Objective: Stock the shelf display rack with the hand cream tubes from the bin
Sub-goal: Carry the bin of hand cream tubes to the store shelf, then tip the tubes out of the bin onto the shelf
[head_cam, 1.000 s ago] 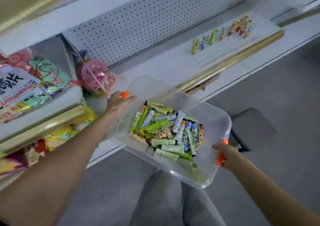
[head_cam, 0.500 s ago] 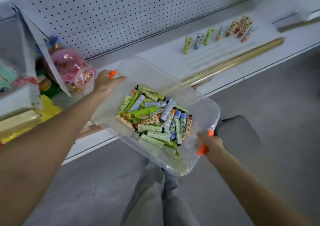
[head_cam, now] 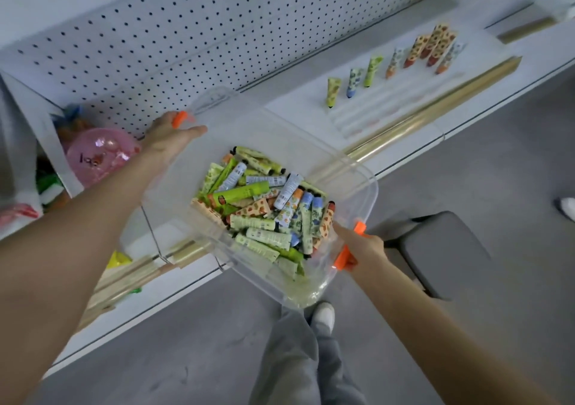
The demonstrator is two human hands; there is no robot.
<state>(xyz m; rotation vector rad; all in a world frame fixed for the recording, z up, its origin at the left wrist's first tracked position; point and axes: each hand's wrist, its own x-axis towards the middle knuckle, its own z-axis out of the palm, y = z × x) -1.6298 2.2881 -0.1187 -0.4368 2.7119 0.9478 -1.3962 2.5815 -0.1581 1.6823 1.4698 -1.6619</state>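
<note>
I carry a clear plastic bin (head_cam: 354, 187) with orange latches, held in the air over the shelf's front edge. A heap of hand cream tubes (head_cam: 264, 208), green, blue and orange patterned, lies inside it. My left hand (head_cam: 169, 138) grips the bin's far-left end by the orange latch. My right hand (head_cam: 362, 246) grips the near-right end by the other latch. On the white shelf to the right, a clear display rack (head_cam: 373, 106) has several tubes (head_cam: 429, 47) standing along its back rows.
A white pegboard wall (head_cam: 217, 31) backs the shelf, and a gold rail (head_cam: 435, 109) runs along the shelf's front edge. Pink packaged goods (head_cam: 99, 152) sit behind a divider at the left. A grey stool (head_cam: 441, 249) stands on the floor at the right, near my legs.
I have stepped right along the shelf with the bin in both hands. The snack bags at the left have slid out of view, and the rack is nearer.
</note>
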